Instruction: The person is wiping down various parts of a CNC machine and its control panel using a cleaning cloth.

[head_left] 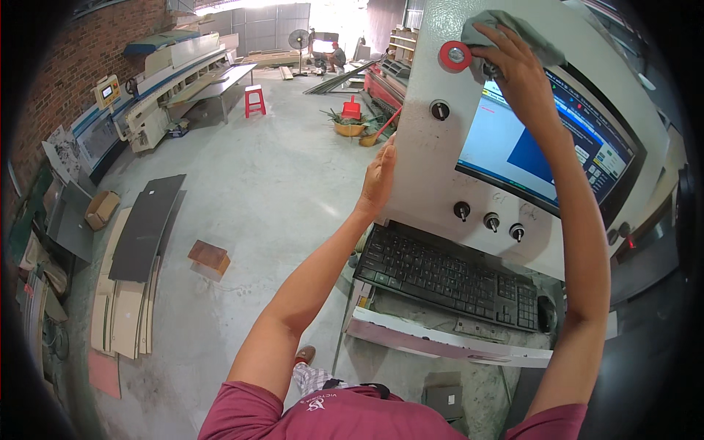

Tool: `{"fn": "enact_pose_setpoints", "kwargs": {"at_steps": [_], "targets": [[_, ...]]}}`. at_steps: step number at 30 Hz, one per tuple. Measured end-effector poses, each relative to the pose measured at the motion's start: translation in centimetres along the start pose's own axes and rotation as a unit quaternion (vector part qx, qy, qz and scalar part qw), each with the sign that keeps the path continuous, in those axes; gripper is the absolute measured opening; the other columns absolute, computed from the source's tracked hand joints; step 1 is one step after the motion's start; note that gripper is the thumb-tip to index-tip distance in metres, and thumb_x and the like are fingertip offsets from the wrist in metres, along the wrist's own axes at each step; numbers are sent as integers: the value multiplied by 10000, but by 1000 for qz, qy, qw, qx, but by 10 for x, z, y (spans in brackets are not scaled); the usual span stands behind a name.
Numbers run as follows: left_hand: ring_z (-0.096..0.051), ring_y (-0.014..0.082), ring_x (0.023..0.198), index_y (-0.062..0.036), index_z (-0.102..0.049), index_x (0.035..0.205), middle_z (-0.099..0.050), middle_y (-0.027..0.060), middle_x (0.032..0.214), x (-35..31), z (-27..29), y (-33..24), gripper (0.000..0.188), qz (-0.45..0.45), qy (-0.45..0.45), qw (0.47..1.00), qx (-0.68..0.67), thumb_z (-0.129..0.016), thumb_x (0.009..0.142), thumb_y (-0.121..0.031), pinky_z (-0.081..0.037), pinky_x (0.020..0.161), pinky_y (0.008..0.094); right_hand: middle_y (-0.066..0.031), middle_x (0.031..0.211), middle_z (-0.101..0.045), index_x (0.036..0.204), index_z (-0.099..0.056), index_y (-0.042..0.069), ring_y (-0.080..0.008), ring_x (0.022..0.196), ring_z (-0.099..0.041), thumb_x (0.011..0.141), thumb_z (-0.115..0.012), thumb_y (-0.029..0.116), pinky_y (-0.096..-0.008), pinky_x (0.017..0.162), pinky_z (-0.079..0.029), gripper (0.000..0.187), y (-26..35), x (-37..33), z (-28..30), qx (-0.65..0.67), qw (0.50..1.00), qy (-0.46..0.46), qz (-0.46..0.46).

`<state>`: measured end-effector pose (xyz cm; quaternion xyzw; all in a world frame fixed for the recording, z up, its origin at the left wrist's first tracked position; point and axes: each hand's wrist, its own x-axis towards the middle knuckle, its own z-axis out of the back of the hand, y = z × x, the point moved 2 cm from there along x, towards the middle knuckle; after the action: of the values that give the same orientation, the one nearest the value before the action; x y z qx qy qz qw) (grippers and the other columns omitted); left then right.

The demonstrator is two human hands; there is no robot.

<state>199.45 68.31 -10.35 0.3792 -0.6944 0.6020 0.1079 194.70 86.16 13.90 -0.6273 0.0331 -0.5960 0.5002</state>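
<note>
We are wiping the machine's control panel [433, 169]. Our right hand [517, 70] presses a grey-green cloth [513, 29] against the panel's far top, just right of the red round button [455, 56] and above the lit screen [543, 150], its fingers bunched closed on the cloth. Our left hand [379, 176] lies flat on the panel's left edge, fingers straight and open, holding nothing. To wipe well, we judge it best to keep that left hand steadying the panel, pass the cloth lightly around the red button and the black knobs [490, 220] rather than over them, and keep dust off the black keyboard [447, 275] and mouse [546, 314] on the near counter [447, 341].
</note>
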Motion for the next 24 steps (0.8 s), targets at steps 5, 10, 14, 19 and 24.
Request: {"fn": "enact_pose_setpoints", "kwargs": {"at_steps": [5,10,14,19,24], "targets": [[-441,145,1219,31,-370,1406,-504,111,1344,0,-4,-2,685,-12,6,1000,6,-383,982,-507,-323,1031,256,-25,1301,-540,1039,-673,108,-294,1205,-492,701,-617,-74,-395,988,-451,388,27,-22,14,42,997,1,-60],[-440,151,1218,36,-374,1402,-505,115,1340,2,0,3,707,-9,4,1000,10,-377,976,-529,-322,1027,258,-50,1285,-537,1024,-674,90,-315,1199,-477,730,-624,6,-408,963,-454,310,55,-43,22,23,997,48,-52],[-438,159,1222,33,-377,1401,-506,121,1340,5,0,10,700,-11,10,1000,8,-371,978,-525,-317,1032,260,-53,1281,-518,1007,-675,85,-314,1215,-442,741,-614,40,-411,927,-447,277,79,-62,25,61,993,92,-43],[-433,187,1241,29,-394,1392,-501,132,1346,3,0,8,674,-2,-1,1000,19,-352,987,-508,-308,1046,278,-46,1306,-514,964,-680,74,-308,1219,-444,716,-611,4,-411,978,-443,267,110,-83,27,85,989,110,-59],[-427,211,1251,31,-411,1379,-491,151,1352,-1,-3,-5,652,-19,-12,999,47,-338,994,-490,-302,1054,296,-65,1216,-546,810,-655,55,-285,1148,-473,697,-613,93,-373,896,-461,127,139,-99,29,93,989,117,-15]]}}
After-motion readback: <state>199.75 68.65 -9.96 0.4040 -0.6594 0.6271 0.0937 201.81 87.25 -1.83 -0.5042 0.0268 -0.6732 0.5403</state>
